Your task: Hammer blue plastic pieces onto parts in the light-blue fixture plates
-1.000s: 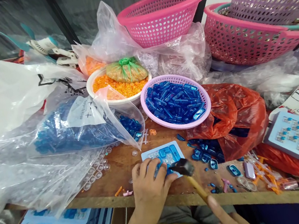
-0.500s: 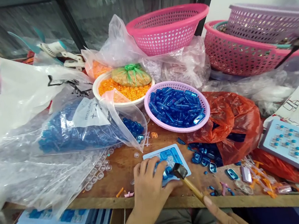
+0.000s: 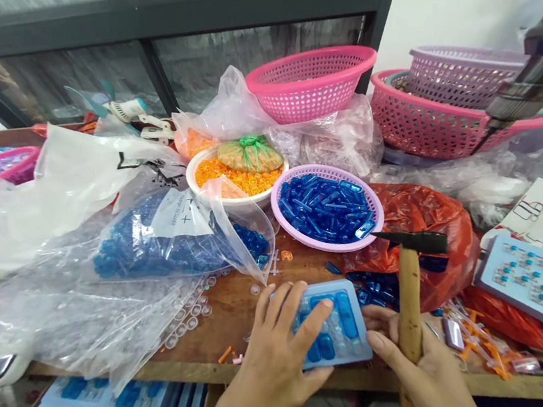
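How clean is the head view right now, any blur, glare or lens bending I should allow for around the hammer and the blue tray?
Head view: even soft light, no hard shadows; hammer in the right hand and blue tray under the left hand are sharp; clear bags show mild sheen; window frame bows with wide-angle distortion; dark object at right edge is blurred.

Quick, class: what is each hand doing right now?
Left hand: open, fingers spread flat on the light blue plastic tray.
Right hand: closed around the wooden-handled black-headed hammer, head raised.
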Available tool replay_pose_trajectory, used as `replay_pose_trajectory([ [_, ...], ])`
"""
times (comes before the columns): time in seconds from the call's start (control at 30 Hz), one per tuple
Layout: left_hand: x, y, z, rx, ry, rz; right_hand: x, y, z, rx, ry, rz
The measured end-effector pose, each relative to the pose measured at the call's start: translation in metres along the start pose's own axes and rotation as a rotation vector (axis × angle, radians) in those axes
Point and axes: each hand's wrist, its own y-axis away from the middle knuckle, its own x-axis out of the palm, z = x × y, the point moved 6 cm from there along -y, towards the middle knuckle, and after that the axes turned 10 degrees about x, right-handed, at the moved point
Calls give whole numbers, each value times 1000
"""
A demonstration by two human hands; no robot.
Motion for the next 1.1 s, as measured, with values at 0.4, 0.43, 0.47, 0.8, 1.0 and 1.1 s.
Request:
replay_pose_trajectory([
  [0.4,1,74,36,-753,878,-402,29,0,11,-56,18,-32],
  [0.43,6,76,33,-818,1079,-423,31,1,12,-72,24,-24],
  [0.47,8,75,29,-850,1236,-427,34,2,14,-91,35,-13],
  [0.8,-80,146,28,-1151,1043,-873,104,21,24,-174,167,392],
  [1.0,-152,287,-27,-1551,708,-1170,107,13,-13,-50,217,513],
  [1.1,-143,349,-91,-1793,782,-1212,100,5,-28,24,302,466],
])
